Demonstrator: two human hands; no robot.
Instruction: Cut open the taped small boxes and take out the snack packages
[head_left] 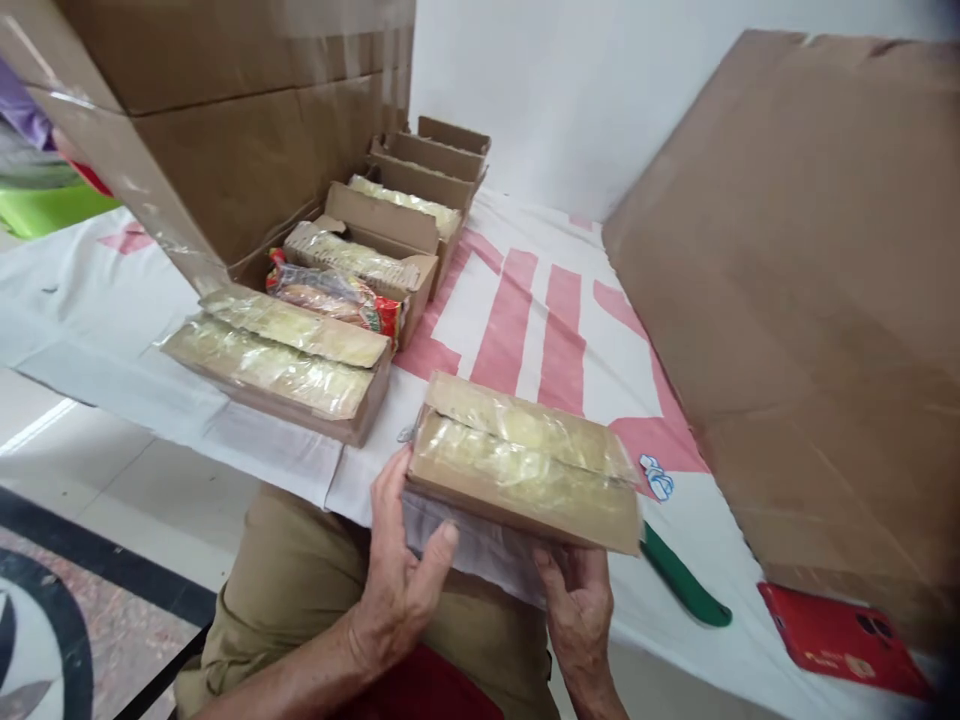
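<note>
Currently both hands grip one flat, rectangular cardboard box [525, 470] at the near edge of the table [540, 320]. The box flaps are sealed with glossy, wrinkled clear tape. The left hand [401, 570] holds the box's left end, fingers curled up against its side and thumb extended beneath. The right hand [577, 600] supports the underside near the right end, fingers closed on the bottom edge. A white cloth with red printed stripes covers the table. A second taped box [281, 360] of the same shape lies toward the left edge, with open boxes [382, 240] holding plastic-wrapped packets behind it. A green-handled tool [682, 580] and a red phone [844, 635] lie near the right front corner
</note>
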